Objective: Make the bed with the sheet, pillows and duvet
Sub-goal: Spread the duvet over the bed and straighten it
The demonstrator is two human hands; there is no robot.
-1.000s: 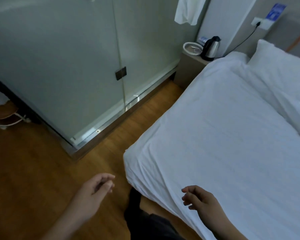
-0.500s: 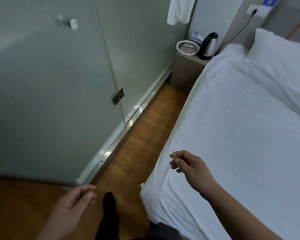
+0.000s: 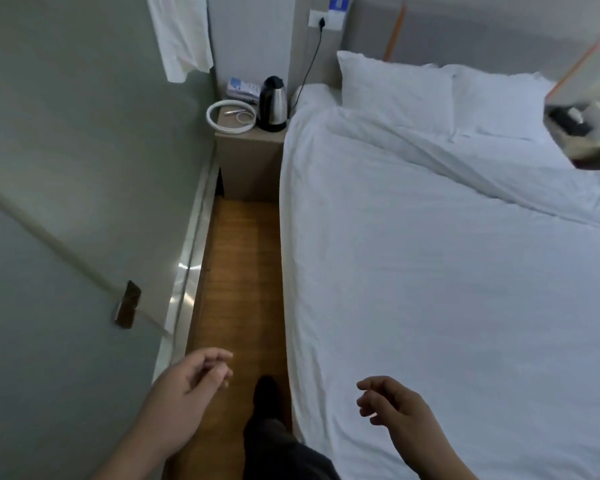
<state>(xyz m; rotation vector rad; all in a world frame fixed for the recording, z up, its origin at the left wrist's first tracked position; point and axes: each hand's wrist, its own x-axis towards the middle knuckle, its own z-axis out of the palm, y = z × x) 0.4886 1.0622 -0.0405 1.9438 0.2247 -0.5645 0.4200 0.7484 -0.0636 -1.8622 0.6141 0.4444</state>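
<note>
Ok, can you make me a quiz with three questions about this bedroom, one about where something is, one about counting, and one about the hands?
1. Where does the kettle stand?
A. on the nightstand
B. on the floor
C. on the bed

2. How many pillows lie at the headboard?
A. one
B. two
C. four

3. What are the hands holding?
A. the duvet
B. a pillow
C. nothing

Answers:
A, it stands on the nightstand beside the bed.
B, left pillow and right pillow lie side by side.
C, left hand and right hand have loose, empty fingers.

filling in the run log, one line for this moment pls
left hand: empty, over floor | right hand: empty, over duvet | pillows: at headboard | kettle: on nightstand
</note>
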